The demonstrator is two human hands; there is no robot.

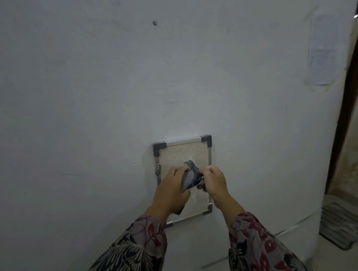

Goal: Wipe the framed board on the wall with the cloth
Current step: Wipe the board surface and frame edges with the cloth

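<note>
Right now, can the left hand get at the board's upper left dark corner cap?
Probably yes: the left hand holds the dark grey cloth just below the corner cap, with only bare board between.

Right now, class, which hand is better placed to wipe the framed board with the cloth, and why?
Probably the left hand: most of the grey cloth sits in its grip, in front of the framed board. The right hand only pinches the cloth's edge.

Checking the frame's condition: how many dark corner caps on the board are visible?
3: top-left corner cap, top-right corner cap, and one at the bottom-left. The bottom-right corner looks plain metal, though blur makes this uncertain.
</note>
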